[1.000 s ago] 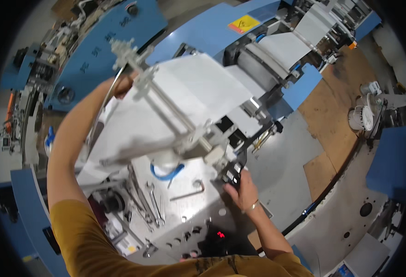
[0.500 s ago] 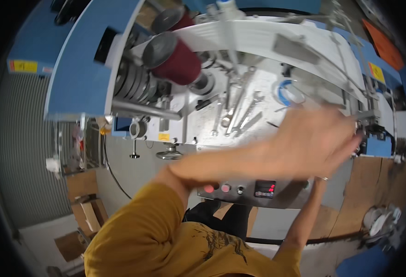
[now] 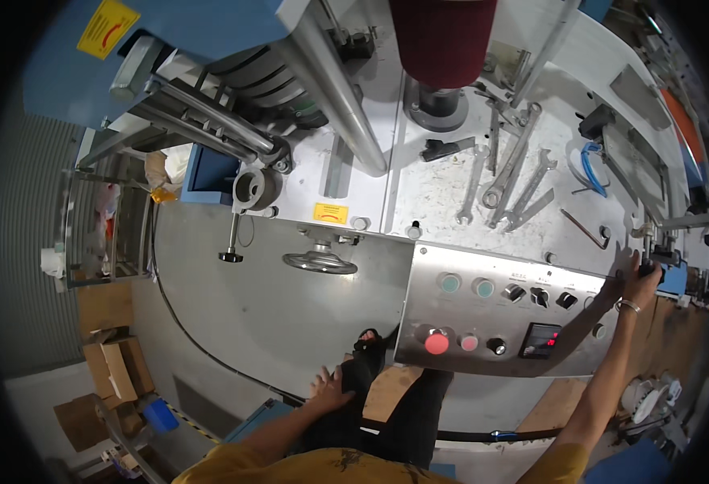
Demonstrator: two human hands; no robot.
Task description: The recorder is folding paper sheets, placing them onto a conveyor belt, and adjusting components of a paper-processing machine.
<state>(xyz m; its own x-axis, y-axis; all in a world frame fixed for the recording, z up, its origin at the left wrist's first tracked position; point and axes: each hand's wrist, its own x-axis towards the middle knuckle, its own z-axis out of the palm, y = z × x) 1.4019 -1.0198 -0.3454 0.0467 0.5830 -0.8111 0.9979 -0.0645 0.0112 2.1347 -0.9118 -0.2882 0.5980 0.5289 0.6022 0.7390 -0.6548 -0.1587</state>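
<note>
My left hand is down by my left leg, fingers spread, with nothing in it. It is over or against the thigh of my dark trousers; I cannot tell which. Reaching out to the far right, my right hand is closed around a small black part, perhaps a knob, on the metal fittings at the machine's right end. My fingers partly hide it. Just left of that hand is the steel control panel, with buttons, switches and a red-lit display.
Several wrenches and a hex key lie on the white machine top. A dark red cone stands behind them, near a blue ring-shaped item. A handwheel hangs below the front edge. Cardboard boxes stand lower left.
My left hand has come back from over the right side of the machine to my leg. The view has shifted. My right hand, hidden before, now shows at the right end.
</note>
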